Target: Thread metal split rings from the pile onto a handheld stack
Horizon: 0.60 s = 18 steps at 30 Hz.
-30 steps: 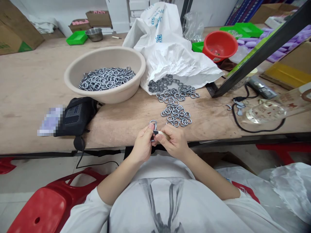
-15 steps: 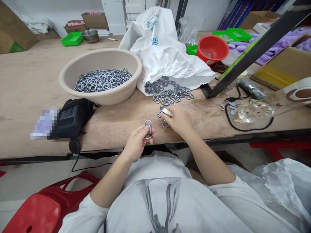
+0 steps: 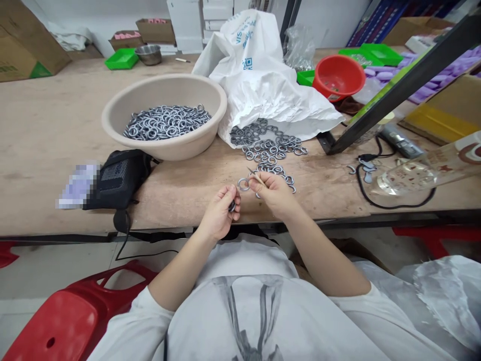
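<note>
My left hand (image 3: 221, 213) is closed around grey rings (image 3: 232, 205), mostly hidden by the fingers. To its right, my right hand (image 3: 276, 193) grips a small knife (image 3: 258, 177), its pointed blade aimed up and left. A single grey ring (image 3: 243, 184) is pinched at the tips of that same hand, between the two hands. Just behind the right hand lie loose grey rings (image 3: 268, 150) on the table, spilling from the mouth of a white sack (image 3: 263, 95). More rings fill part of a beige basin (image 3: 165, 150) at the back left.
Left of my hands sits a black pouch (image 3: 118, 180). A dark metal post (image 3: 376, 115) slants up at the right, near a cable (image 3: 370, 200) and a clear bottle (image 3: 413, 170). Behind are a red bowl (image 3: 338, 75) and green trays (image 3: 122, 59). A red stool (image 3: 63, 321) stands below left.
My right hand has lifted a ring off the table beside the knife and turned the blade. My left fingers have closed further over their rings. The whole view has shifted slightly.
</note>
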{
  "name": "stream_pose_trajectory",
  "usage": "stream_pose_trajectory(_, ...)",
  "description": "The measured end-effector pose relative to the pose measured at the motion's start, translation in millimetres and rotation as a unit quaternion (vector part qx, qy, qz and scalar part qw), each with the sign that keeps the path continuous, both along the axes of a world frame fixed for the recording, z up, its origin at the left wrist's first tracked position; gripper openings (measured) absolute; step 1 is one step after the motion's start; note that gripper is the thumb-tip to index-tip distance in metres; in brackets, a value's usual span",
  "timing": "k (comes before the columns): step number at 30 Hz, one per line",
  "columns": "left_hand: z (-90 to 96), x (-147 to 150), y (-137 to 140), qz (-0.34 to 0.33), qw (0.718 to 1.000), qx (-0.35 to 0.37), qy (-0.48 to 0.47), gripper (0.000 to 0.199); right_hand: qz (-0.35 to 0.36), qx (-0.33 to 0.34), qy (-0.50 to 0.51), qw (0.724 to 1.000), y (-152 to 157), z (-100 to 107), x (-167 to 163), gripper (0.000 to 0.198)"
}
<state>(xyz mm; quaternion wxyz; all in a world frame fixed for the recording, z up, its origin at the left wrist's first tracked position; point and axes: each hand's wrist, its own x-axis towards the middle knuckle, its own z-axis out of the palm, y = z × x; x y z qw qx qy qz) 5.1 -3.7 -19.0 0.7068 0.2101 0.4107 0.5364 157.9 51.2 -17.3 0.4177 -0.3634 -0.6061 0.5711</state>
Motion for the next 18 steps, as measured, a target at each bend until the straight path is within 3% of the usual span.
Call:
stream_pose_trajectory(2, -4.1, 5.0, -2.2, -0.024, 0.999, 0.024, 0.003, 0.049, 0.040, -0.061, 0.059, 0.996, -13.0, -2.3, -6.9, 0.039)
stream_pose_trajectory(4, -8.4, 8.4, -4.2, -0.030, 0.998, 0.044, 0.021, 0.056, 0.036, -0.087, 0.089, 0.992, -21.9, -6.4, -12.0, 0.038)
stream_pose_trajectory(9, -15.4, 11.7, -7.2, 0.037, 0.987, 0.106, 0.111, 0.051, -0.050, -0.029, 0.081, 0.995, -33.0, -11.6, -21.0, 0.034)
stream_pose_trajectory(13, -12.1, 12.5, -10.5, 0.015, 0.988, 0.117, 0.103, 0.046, -0.077, -0.012, 0.060, 0.995, -31.3, -10.0, -22.0, 0.041)
stream_pose_trajectory(15, -8.1, 12.3, -11.8, -0.006, 0.989, 0.115, 0.090, 0.046, -0.104, 0.031, 0.034, 0.993, -27.9, -8.2, -16.9, 0.043)
stream_pose_trajectory(18, -2.2, 11.5, -11.9, -0.014, 0.993, 0.099, 0.064, 0.048, -0.068, 0.135, -0.053, 0.987, -27.7, -3.3, -5.9, 0.041)
